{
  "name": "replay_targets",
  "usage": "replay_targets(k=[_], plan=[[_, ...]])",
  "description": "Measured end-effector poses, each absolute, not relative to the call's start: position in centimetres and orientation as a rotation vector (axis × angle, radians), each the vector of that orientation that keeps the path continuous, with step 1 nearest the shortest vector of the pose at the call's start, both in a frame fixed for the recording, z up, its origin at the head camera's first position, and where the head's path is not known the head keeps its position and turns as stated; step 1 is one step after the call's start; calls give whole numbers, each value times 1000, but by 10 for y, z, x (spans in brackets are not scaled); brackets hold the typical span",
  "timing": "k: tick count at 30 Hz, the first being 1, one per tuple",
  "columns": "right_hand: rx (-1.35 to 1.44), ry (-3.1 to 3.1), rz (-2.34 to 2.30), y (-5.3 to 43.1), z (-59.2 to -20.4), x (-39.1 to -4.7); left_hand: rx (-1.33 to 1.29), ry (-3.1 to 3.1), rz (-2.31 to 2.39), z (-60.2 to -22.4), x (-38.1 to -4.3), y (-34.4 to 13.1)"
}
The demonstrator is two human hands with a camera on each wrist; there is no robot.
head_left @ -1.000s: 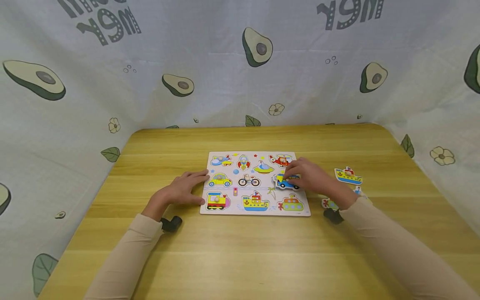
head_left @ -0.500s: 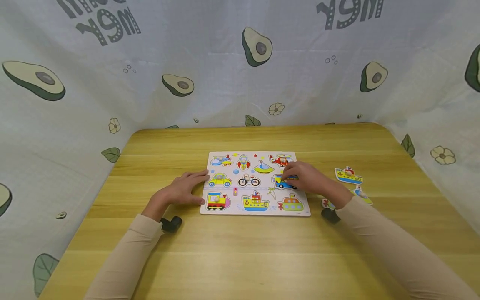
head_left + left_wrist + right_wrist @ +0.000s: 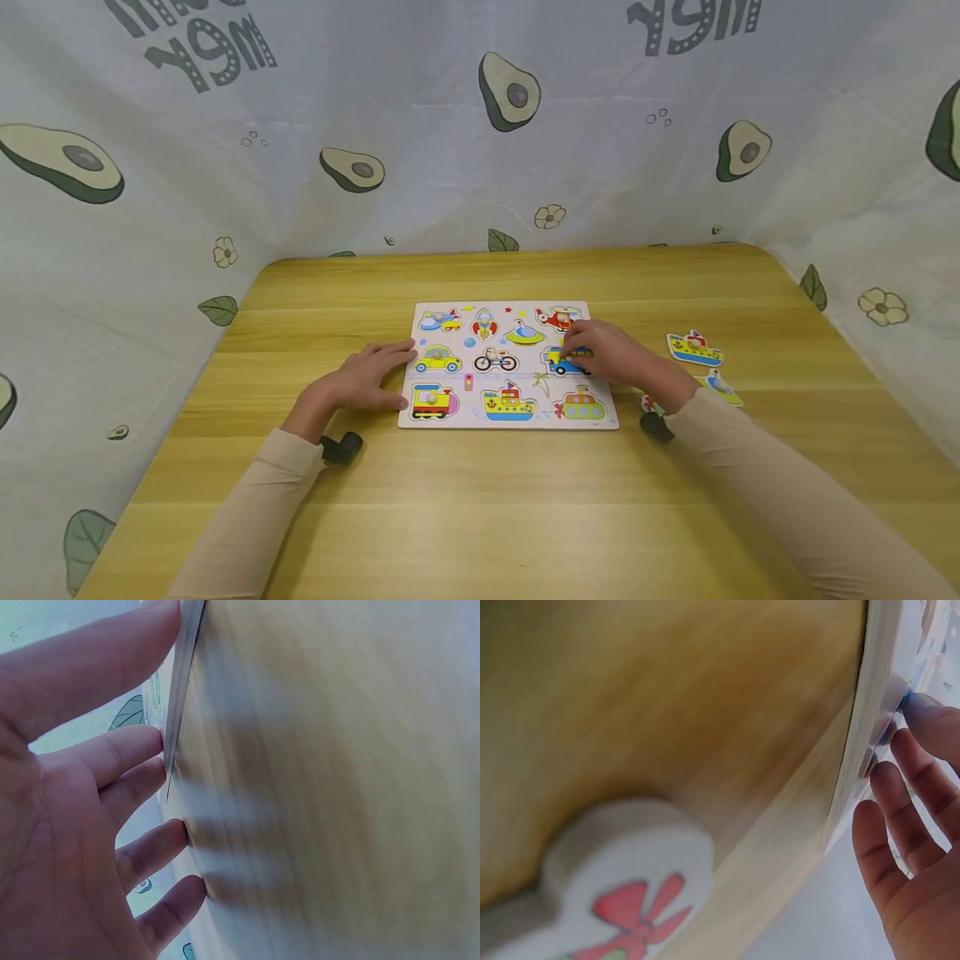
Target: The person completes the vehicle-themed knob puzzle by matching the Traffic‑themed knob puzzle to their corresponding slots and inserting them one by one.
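Observation:
A peg puzzle board (image 3: pixel 467 421) with vehicle pictures lies on the table. My right hand (image 3: pixel 609 354) is over its right side, thumb and fingertips pinching the blue and yellow bus piece (image 3: pixel 556 362), which sits at its matching place. The palm hides part of it. My left hand (image 3: pixel 360 379) rests at the board's left edge with fingers spread; in the left wrist view the thumb (image 3: pixel 97 664) touches that edge. Knobbed pieces such as the car (image 3: pixel 438 359), bicycle (image 3: pixel 496 360) and train (image 3: pixel 432 402) sit in the board.
Right of the board lie a ship piece (image 3: pixel 694 348), a flying saucer piece (image 3: pixel 720 386) and a submarine piece (image 3: pixel 641 919), partly hidden by the right wrist. A printed cloth (image 3: pixel 442 183) hangs behind the wooden table (image 3: pixel 480 508).
The bus piece, tilted and slightly off its place one second ago, now lies in line with it. My right hand has shifted slightly left; the left hand has stayed at the board's edge.

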State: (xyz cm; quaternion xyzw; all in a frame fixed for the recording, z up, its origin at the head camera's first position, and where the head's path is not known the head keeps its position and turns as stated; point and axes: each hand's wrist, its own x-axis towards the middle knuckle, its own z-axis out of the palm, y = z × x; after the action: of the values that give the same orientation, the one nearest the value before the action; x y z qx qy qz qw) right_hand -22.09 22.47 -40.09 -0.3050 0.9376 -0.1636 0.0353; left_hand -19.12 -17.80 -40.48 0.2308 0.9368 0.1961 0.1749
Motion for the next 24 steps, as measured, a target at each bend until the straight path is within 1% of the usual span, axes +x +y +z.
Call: replay_targets(k=[8, 13, 19, 24], plan=[[-927, 2866, -537, 227, -403, -221, 652, 2645, 556, -404, -193, -176], [-861, 2824, -707, 236, -403, -221, 661, 2648, 562, -402, -193, -176], [-679, 2815, -862, 261, -395, -219, 691, 2659, 568, -401, -191, -176], [-604, 2870, -883, 297, -384, -219, 675, 2661, 561, -402, -192, -177]])
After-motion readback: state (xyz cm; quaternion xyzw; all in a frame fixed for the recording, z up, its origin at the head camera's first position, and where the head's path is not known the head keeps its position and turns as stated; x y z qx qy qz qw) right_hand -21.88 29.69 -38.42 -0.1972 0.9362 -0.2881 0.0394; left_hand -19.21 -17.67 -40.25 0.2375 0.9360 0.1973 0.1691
